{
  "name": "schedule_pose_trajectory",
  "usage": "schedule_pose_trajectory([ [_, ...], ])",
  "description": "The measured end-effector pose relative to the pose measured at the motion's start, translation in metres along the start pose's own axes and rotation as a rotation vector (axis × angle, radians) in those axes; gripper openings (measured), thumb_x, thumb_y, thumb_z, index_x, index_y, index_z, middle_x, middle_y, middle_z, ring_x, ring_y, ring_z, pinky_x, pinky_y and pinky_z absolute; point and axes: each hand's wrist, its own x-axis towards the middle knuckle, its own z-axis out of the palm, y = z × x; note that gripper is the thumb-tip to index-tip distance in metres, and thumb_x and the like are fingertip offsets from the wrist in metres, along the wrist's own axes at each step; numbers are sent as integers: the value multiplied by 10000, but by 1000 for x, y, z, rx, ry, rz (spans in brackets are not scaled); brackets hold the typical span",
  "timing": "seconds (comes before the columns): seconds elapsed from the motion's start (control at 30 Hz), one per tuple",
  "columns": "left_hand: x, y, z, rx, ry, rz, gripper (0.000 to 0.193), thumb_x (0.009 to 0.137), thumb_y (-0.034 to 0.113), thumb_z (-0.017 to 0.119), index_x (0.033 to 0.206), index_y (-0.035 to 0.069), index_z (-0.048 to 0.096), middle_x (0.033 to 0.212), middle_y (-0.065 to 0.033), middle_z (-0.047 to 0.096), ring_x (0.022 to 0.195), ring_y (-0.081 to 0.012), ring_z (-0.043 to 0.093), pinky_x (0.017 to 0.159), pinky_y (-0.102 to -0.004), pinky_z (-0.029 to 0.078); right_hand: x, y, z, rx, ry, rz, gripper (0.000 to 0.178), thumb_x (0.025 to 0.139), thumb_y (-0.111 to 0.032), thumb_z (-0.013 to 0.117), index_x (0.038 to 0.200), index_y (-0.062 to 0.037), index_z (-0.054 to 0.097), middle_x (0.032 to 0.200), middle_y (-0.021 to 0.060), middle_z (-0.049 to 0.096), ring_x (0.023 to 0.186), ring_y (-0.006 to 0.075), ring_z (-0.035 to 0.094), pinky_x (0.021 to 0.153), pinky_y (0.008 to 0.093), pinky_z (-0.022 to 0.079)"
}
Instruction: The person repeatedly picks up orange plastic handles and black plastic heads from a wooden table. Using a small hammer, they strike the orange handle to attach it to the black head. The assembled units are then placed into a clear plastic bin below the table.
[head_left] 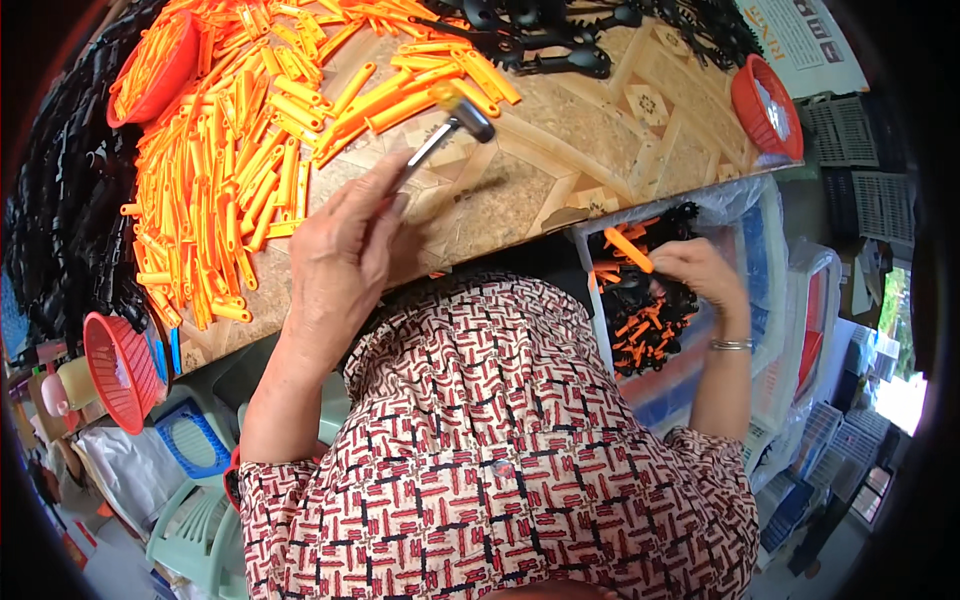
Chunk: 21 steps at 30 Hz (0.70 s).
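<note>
Gripping a small hammer (462, 121) in the head view, the left hand (345, 235) is wrapped round its shaft above the table (580, 130), beside the orange pile (230, 170). The right hand (700, 270) pinches an orange handle (627, 248) over the box (598, 315) of mixed parts. Held by one end, that handle could slip; a stray hammer knock might scatter the pile.
</note>
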Motion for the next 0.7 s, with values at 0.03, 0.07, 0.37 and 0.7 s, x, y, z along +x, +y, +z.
schedule_pose_trajectory([
  [0.03,3,-1,-4,51,-27,-51,370,948,78,681,1316,96,662,1052,-155,733,904,-274,737,790,-341,571,-6,16,-21,-270,205,-57,272,973,-259,676,971,11,714,778,108,713,699,170,683,692,323,546],
  [0.07,4,-5,-6,46,-39,-47,359,950,81,678,1309,90,665,1054,-158,733,913,-276,737,796,-345,571,-7,22,-34,-548,408,-109,276,959,-273,685,1016,-6,720,806,127,723,726,195,696,723,341,542],
  [0.37,-5,0,-1,145,-127,-149,320,925,189,737,1228,90,710,881,-130,712,762,-182,675,707,-306,529,140,-184,26,-835,799,-1257,212,956,-249,639,956,-43,689,813,140,650,767,317,655,699,434,506],
  [0.7,47,-6,-22,271,11,-209,252,941,234,681,1096,46,744,792,-101,683,661,-135,614,618,-340,457,172,-224,48,-1118,816,-1205,122,836,-179,661,786,-79,612,862,81,556,894,279,567,782,415,442],
])
